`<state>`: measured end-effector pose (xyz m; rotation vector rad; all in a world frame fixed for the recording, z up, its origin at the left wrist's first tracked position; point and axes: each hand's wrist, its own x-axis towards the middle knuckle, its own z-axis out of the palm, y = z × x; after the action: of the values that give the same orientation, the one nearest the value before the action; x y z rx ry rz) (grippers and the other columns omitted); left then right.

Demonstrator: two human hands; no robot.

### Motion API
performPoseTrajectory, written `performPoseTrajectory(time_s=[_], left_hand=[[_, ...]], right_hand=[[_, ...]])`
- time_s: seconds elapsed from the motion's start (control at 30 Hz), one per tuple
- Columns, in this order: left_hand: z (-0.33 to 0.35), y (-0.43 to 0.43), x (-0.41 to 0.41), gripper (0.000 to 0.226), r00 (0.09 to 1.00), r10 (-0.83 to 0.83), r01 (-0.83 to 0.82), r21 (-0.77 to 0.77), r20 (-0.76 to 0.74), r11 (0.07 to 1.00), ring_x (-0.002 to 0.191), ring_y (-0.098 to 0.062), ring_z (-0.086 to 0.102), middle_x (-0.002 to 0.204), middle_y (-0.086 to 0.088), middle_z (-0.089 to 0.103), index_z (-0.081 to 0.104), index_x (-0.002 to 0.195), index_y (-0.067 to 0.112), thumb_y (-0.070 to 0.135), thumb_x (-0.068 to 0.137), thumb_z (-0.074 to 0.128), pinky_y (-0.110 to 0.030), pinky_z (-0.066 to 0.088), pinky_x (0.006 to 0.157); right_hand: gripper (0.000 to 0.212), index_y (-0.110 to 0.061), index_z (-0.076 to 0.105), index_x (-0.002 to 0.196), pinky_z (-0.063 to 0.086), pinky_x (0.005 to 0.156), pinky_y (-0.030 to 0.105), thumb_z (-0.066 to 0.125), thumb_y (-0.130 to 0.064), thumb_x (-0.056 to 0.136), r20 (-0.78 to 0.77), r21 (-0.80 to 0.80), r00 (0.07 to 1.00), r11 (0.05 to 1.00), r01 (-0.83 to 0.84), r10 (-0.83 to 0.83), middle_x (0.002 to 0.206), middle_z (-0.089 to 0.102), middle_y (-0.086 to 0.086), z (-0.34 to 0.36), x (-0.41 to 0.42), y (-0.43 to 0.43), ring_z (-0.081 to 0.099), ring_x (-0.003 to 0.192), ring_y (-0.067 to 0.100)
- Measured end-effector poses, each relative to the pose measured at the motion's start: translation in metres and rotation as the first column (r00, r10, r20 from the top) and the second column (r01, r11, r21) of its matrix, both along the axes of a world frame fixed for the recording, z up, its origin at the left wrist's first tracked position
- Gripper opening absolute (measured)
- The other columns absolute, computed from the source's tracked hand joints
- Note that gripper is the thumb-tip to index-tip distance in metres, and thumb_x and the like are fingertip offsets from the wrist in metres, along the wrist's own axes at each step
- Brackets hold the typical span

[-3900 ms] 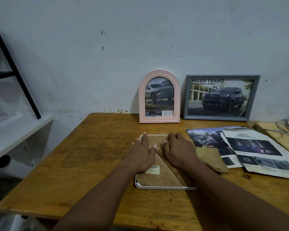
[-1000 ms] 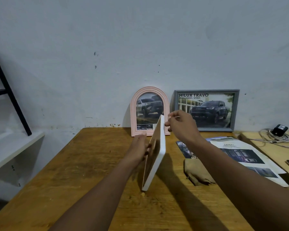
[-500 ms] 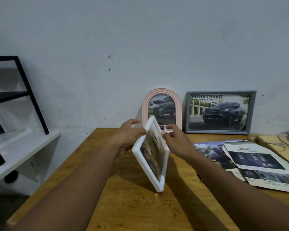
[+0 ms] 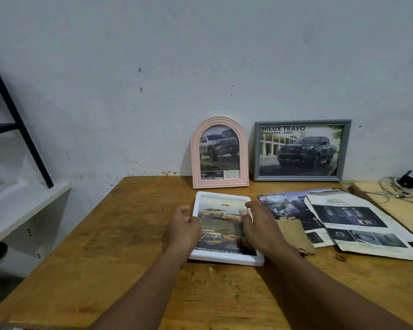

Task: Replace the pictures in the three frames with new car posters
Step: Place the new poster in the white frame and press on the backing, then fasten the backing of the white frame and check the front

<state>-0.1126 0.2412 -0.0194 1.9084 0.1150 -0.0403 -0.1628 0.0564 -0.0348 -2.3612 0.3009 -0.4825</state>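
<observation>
Fingers point(image 4: 248, 206) on my right hand point(image 4: 258, 228) are spread loose over the right side of the white rectangular picture frame point(image 4: 224, 257), resting on its glass and right edge, not pinching anything. Left hand point(image 4: 184, 228) sits at the frame's left edge with the fingers half curled and the thumb up off the rim; can't honestly tell if it's gripping the edge or just touching it.

That white frame lies flat and face up on the worn wooden counter point(image 4: 105, 246), around the middle, holding a car poster with a yellow pickup and some small print along the bottom.

Behind it, leaning upright against the pale wall point(image 4: 200, 55), are the pink arched frame point(image 4: 196, 163) with a grey pickup poster and, just beside it on the right, the grey rectangular frame point(image 4: 302, 178) with a dark pickup under "HILUX TRAVO".

Right of the white frame there's a crumpled brown paper piece point(image 4: 293, 234), partly under my right wrist, then a couple of loose car brochure sheets point(image 4: 358, 225) overlapping each other.

Far right, on a lighter wooden surface point(image 4: 396, 210), there's a black charger with a tangled cable point(image 4: 405, 182). Off to the left, a white shelf point(image 4: 14, 206) with a black metal brace point(image 4: 26, 129).
</observation>
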Motion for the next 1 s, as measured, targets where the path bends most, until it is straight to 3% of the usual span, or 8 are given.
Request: performPoseTrajectory(time_s=[0.13, 0.23, 0.3, 0.5, 0.57, 0.7, 0.87, 1.0], left_hand=[[-0.005, -0.01, -0.004, 0.028, 0.996, -0.045, 0.027, 0.223, 0.072, 0.974, 0.088, -0.019, 0.067, 0.116, -0.004, 0.062, 0.046, 0.125, 0.028, 0.019, 0.1, 0.055, -0.026, 0.052, 0.052], [-0.013, -0.013, -0.004, 0.036, 0.984, -0.134, 0.069, 0.436, 0.12, 0.897, 0.096, -0.025, 0.063, 0.116, -0.007, 0.061, 0.041, 0.129, 0.023, 0.026, 0.096, 0.056, -0.042, 0.06, 0.072], [-0.016, -0.012, -0.003, 0.045, 0.972, -0.189, 0.067, 0.599, 0.142, 0.798, 0.106, -0.028, 0.059, 0.122, -0.007, 0.061, 0.037, 0.138, 0.022, 0.036, 0.096, 0.05, -0.048, 0.057, 0.083], [-0.018, -0.01, -0.005, 0.055, 0.965, -0.21, 0.016, 0.766, 0.157, 0.643, 0.123, -0.029, 0.042, 0.139, -0.011, 0.046, 0.035, 0.145, 0.019, 0.052, 0.101, 0.034, -0.044, 0.044, 0.097], [-0.021, -0.009, -0.003, 0.058, 0.959, -0.227, 0.009, 0.776, 0.173, 0.631, 0.127, -0.029, 0.039, 0.144, -0.01, 0.042, 0.035, 0.148, 0.02, 0.055, 0.102, 0.031, -0.043, 0.038, 0.1], [-0.026, -0.005, 0.005, 0.06, 0.914, -0.338, 0.097, 0.687, 0.226, 0.72, 0.138, -0.024, 0.032, 0.154, -0.001, 0.037, 0.028, 0.155, 0.026, 0.056, 0.103, 0.032, -0.046, 0.033, 0.11], [-0.03, -0.007, 0.014, 0.067, 0.878, -0.466, 0.31, 0.611, 0.11, 0.728, 0.157, -0.02, -0.004, 0.171, 0.004, 0.005, 0.009, 0.163, 0.031, 0.059, 0.105, 0.028, -0.051, 0.007, 0.125], [-0.032, -0.009, 0.017, 0.066, 0.871, -0.484, 0.358, 0.566, 0.086, 0.743, 0.157, -0.021, -0.005, 0.172, 0.003, 0.002, 0.007, 0.163, 0.032, 0.057, 0.105, 0.029, -0.05, 0.004, 0.126]], right_hand=[[0.041, -0.015, 0.043, 0.141, 0.043, 0.102, 0.04, 0.047, -0.025, 0.102, -0.039, -0.106, 0.999, 0.994, -0.023, 0.019, 0.142, 0.046, 0.011, -0.007, 0.002, 0.004, 0.042, 0.129, 0.026], [0.043, -0.015, 0.039, 0.143, 0.045, 0.101, 0.04, 0.047, -0.026, 0.102, -0.041, -0.144, 0.999, 0.989, -0.02, 0.014, 0.142, 0.046, 0.012, -0.008, 0.003, 0.005, 0.044, 0.129, 0.026], [0.043, -0.014, 0.039, 0.143, 0.046, 0.099, 0.039, 0.045, -0.027, 0.103, -0.042, -0.169, 0.999, 0.985, -0.028, 0.021, 0.141, 0.048, 0.011, -0.009, 0.003, 0.004, 0.046, 0.127, 0.026], [0.041, -0.013, 0.04, 0.141, 0.046, 0.097, 0.038, 0.044, -0.028, 0.103, -0.048, -0.216, 0.998, 0.975, -0.054, 0.045, 0.135, 0.051, 0.011, -0.009, 0.003, 0.005, 0.05, 0.119, 0.026], [0.042, -0.014, 0.039, 0.142, 0.045, 0.098, 0.038, 0.045, -0.029, 0.103, -0.063, -0.202, 0.997, 0.977, -0.066, 0.054, 0.136, 0.051, 0.011, -0.006, 0.003, 0.005, 0.049, 0.12, 0.026], [0.042, -0.017, 0.042, 0.14, 0.046, 0.1, 0.039, 0.052, -0.024, 0.099, -0.065, -0.196, 0.997, 0.979, -0.053, 0.041, 0.138, 0.05, 0.008, 0.007, -0.003, -0.002, 0.047, 0.125, 0.024], [0.038, -0.021, 0.054, 0.131, 0.051, 0.097, 0.043, 0.058, -0.031, 0.094, -0.178, -0.345, 0.983, 0.938, -0.018, -0.047, 0.136, 0.055, 0.004, 0.02, -0.017, -0.033, 0.053, 0.12, 0.024], [0.036, -0.023, 0.055, 0.13, 0.049, 0.094, 0.038, 0.049, -0.038, 0.098, -0.236, -0.393, 0.972, 0.916, -0.084, -0.012, 0.132, 0.058, 0.002, 0.01, -0.043, -0.052, 0.056, 0.114, 0.021]])
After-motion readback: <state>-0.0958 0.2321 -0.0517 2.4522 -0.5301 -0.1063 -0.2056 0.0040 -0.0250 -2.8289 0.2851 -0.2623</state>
